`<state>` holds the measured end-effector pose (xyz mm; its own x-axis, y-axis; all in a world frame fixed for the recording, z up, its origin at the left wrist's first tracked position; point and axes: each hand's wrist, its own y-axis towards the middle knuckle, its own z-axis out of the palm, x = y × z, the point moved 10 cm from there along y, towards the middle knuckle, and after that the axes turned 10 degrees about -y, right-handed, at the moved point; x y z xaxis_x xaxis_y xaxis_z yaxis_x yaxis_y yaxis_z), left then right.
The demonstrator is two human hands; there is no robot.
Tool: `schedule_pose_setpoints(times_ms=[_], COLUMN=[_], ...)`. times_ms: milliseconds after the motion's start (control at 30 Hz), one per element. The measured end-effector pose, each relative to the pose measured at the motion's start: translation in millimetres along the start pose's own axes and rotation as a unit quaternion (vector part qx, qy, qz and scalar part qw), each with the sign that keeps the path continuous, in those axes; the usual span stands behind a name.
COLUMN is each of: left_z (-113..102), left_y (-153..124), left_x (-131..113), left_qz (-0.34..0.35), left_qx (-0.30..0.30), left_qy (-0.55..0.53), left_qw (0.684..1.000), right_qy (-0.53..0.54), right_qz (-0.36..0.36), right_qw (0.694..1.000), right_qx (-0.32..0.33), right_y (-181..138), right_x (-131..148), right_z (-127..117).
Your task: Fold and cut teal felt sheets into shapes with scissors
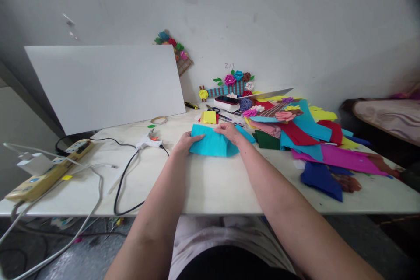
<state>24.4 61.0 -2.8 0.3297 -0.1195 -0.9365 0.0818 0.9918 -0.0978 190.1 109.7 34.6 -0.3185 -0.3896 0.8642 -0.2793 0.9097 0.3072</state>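
Note:
A bright blue sheet of paper [211,143], perhaps crepe paper, is held out over the middle of the white table. My left hand [189,141] pinches its left edge, thumb on top. With thumb and fingertips, my right hand [229,133] grips the upper right part, where the sheet bends into a fold. Another blue piece [245,134] shows just behind my right wrist. Beyond the sheet lie a yellow paper square [209,117] and, partly under it, a red one.
A hot glue gun [149,141] lies left, its black cord running towards a yellow power strip [49,173]. Coloured paper [315,135] is heaped on the right. A white board [108,89] leans at the back left. Scissors [214,109] and a phone [227,100] are at the back.

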Motion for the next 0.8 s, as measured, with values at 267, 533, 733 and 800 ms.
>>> schedule_pose_setpoints(times_ms=[267, 533, 733, 800], left_z=[-1.7, 2.0, 0.7, 3.7], left_y=[6.0, 4.0, 5.5, 5.1], left_x=[-3.6, 1.5, 2.0, 1.4], left_qz=[0.041, 0.008, 0.007, 0.008], left_qx=[0.013, 0.026, 0.022, 0.035], left_qy=[-0.007, -0.02, -0.052, -0.063], left_qw=[0.999, 0.999, 0.998, 0.997], right_qy=[0.003, 0.002, 0.022, 0.02], right_qz=[0.005, -0.013, -0.004, -0.002], right_qw=[1.0, 1.0, 1.0, 1.0], right_qx=[0.0, -0.001, 0.005, 0.007], right_y=[0.2, -1.9, -1.9, -1.4], right_x=[-2.4, 3.5, 0.7, -0.5], right_z=[-0.2, 0.3, 1.9, 2.0])
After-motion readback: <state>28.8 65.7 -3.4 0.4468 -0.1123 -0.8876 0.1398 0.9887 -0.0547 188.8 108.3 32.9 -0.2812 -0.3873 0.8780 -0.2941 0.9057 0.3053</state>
